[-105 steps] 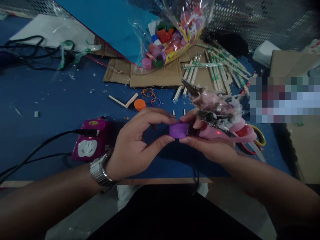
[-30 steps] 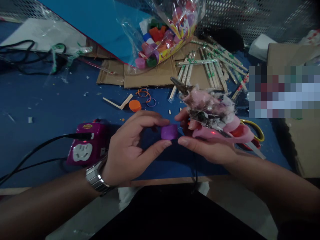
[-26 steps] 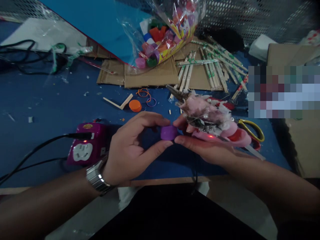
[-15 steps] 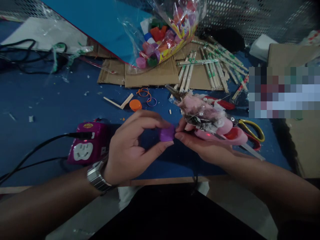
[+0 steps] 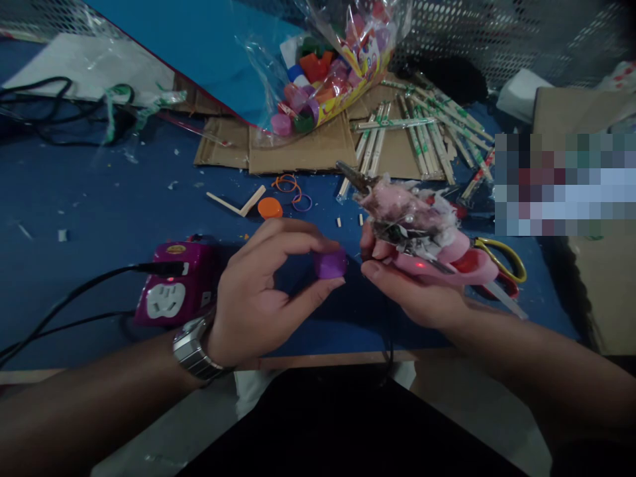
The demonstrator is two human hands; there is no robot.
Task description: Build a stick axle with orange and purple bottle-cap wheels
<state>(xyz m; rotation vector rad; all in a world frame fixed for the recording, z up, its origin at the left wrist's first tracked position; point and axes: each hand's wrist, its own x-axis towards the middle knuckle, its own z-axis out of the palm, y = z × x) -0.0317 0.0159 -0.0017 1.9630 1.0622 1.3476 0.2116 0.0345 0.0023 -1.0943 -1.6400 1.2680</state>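
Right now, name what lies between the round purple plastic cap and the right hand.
Nothing; head view shows a bare gap from purple cap to right hand.

A bag of coloured caps [image 5: 322, 73] lies on cardboard [image 5: 303, 149] beside wrapped chopsticks [image 5: 422, 132]

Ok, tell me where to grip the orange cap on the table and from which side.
Pinch the orange cap across its round side wall, straight down from above: it lies flat and low on the blue table. Probably set fingers front and back, since a wooden stick lies left of it and rubber bands right. Left hand holds a purple cap, right hand a glue gun.
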